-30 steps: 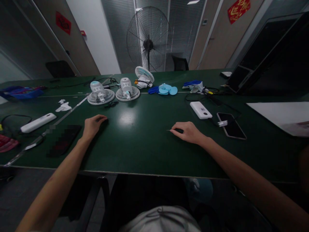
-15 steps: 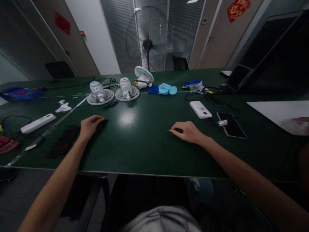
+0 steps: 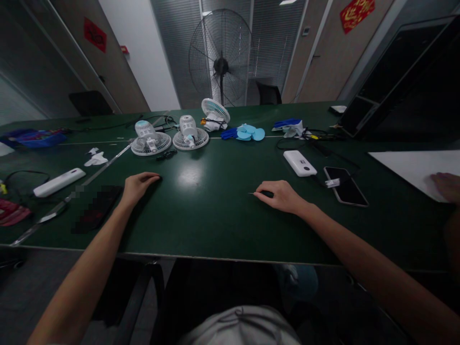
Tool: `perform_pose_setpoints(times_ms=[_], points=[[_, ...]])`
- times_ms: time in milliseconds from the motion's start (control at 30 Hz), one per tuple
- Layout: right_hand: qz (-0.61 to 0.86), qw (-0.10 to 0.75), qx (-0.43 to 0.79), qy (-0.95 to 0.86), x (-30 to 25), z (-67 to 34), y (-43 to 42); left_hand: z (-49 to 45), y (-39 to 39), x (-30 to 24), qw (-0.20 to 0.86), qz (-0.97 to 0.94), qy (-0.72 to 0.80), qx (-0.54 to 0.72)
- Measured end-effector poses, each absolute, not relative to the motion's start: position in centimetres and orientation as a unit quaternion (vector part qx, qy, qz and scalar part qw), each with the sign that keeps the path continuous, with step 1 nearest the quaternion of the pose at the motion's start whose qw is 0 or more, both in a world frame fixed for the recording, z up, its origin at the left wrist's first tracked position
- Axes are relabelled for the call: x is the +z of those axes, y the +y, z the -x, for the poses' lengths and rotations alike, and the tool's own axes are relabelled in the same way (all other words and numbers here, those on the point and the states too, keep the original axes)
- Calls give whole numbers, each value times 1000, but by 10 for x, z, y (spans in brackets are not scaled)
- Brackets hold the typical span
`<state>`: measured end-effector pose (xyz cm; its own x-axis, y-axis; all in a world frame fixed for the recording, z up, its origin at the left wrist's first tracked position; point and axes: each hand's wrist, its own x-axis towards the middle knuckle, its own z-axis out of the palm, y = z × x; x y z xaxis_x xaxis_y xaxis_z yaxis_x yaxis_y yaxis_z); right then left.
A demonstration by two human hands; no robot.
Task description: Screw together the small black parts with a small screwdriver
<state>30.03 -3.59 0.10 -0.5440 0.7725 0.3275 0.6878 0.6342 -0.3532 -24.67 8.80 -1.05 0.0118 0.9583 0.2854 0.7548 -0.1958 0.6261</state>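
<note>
My right hand rests on the green table, its fingers wrapped round a small screwdriver with a dark handle. The thin metal shaft points left from the fingertips. My left hand lies on the table to the left, thumb and fingers pinched together. A tiny dark thing shows at those fingertips, too small to name. Beyond the left hand are two white fan heads, lying face down. A small pile of dark parts lies in front of them.
A third fan head, light-blue fan blades and gloves lie farther back. On the right are a white power bank, a cabled phone and another person's hand on a white board. A white power bank lies left.
My left hand has shifted slightly right, its fingers straighter, still pinched. The right hand keeps the screwdriver in the same place. The other person's hand has come farther into view over the white board.
</note>
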Motion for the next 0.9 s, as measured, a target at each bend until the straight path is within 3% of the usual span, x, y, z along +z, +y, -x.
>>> perform_pose_setpoints(times_ms=[233,900], points=[[420,233,96,-872,0,-301,-35,246,89,-8,205,-667,626,348],[422,229,99,-872,2,-301,-35,251,88,-12,121,-715,622,296]])
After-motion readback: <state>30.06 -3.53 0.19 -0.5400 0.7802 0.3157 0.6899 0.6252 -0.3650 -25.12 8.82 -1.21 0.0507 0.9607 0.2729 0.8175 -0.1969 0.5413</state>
